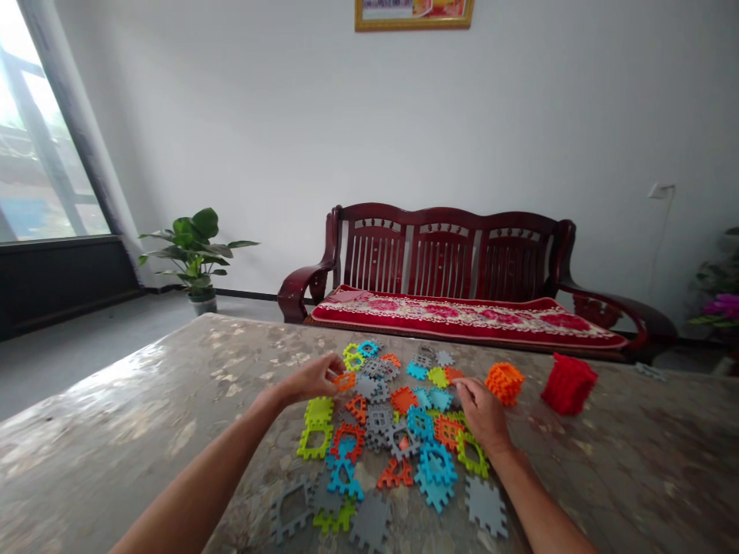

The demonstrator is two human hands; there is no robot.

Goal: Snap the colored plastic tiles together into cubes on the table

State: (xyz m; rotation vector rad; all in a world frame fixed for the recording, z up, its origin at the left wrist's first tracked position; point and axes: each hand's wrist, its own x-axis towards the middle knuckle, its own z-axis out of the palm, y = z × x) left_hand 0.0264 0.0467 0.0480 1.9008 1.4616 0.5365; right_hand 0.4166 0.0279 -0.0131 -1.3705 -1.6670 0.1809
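Note:
My left hand (316, 378) pinches an orange interlocking tile with a cut-out (345, 381) at the left side of a scattered pile. On the right, my right hand (483, 414) has its fingers closed at the edge of an orange tile (452, 374), beside a lime tile (437, 377). Between the hands lie notched plastic tiles in grey, blue, orange and lime, many overlapping. Among them are a grey window tile (379, 418), a blue window tile (420, 422) and a solid orange tile (403, 399). Nearer me are a lime frame tile (315, 442) and a grey tile (486, 505).
An orange cube of tiles (504, 383) and a larger red cube (569, 383) stand right of my right hand. The patterned tabletop (144, 431) carries everything. Beyond its far edge is a wooden bench (444, 258) with a red cover; a potted plant (199, 254) stands left.

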